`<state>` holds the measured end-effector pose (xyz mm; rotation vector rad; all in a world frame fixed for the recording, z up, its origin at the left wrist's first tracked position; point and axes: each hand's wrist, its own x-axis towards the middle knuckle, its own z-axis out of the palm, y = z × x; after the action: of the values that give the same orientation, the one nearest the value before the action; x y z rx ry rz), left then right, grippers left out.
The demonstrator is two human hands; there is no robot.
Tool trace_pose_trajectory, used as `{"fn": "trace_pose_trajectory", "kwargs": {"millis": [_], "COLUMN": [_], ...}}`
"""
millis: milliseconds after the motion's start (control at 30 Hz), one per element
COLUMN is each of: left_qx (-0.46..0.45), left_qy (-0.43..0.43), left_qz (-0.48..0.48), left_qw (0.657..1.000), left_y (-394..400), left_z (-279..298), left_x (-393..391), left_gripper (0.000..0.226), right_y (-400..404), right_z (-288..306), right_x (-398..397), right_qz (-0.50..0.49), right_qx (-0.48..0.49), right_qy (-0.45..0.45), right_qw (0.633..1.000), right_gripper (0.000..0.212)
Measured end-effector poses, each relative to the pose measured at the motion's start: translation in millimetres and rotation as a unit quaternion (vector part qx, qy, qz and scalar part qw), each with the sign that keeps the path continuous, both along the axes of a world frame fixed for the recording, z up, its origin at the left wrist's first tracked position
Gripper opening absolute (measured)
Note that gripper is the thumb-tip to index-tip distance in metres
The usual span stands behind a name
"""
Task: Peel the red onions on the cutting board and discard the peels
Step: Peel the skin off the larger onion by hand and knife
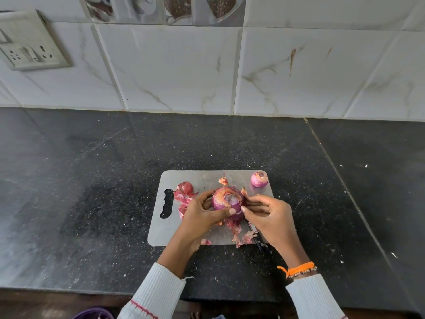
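Nearest the person, below the grip, a knife (258,238) lies partly hidden under the right hand (268,216), its dark handle poking off the edge of the cutting board (207,178); a wrist dropping onto it could cut or knock it to the counter (92,180). Loose peels (245,239) litter the board beneath the grip and could slide off. The left hand (202,214) curls round the onion (227,202), thumb pressed on its front, while the right hand pinches skin at its right side. The smooth flesh looks slippery, so a hard tug might jerk the onion free. Left of the grip sits a heap of skins (184,196); beyond it to the right, a small onion (259,179) could roll off the corner
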<state>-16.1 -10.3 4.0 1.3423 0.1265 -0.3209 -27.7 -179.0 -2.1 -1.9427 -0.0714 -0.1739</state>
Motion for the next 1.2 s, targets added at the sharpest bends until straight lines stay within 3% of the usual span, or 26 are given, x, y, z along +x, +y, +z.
{"fn": "trace_pose_trajectory", "kwargs": {"millis": [500, 800, 900, 1200], "left_qx": [0.053, -0.028, -0.031, -0.036], "left_qy": [-0.048, -0.006, 0.010, 0.038], "left_qz": [0.001, -0.013, -0.004, 0.046], "left_qw": [0.997, 0.999, 0.999, 0.998], "left_y": [-5.7, -4.6, -4.9, -12.1], "left_z": [-1.4, 5.4, 5.6, 2.1], "left_x": [0.5, -1.3, -0.4, -4.6], "left_gripper": [0.062, 0.042, 0.040, 0.059], "right_y": [13.1, 2.7, 8.5, 19.3], "right_z": [-2.3, 5.8, 7.8, 1.4], "right_x": [1.9, 0.2, -0.6, -0.9], "right_qz": [-0.080, -0.064, -0.054, -0.070], "right_qx": [-0.040, 0.034, 0.075, -0.040], "right_qy": [-0.015, -0.011, -0.017, -0.112], "right_qw": [0.996, 0.997, 0.996, 0.990], "right_gripper": [0.021, 0.032, 0.017, 0.006]}}
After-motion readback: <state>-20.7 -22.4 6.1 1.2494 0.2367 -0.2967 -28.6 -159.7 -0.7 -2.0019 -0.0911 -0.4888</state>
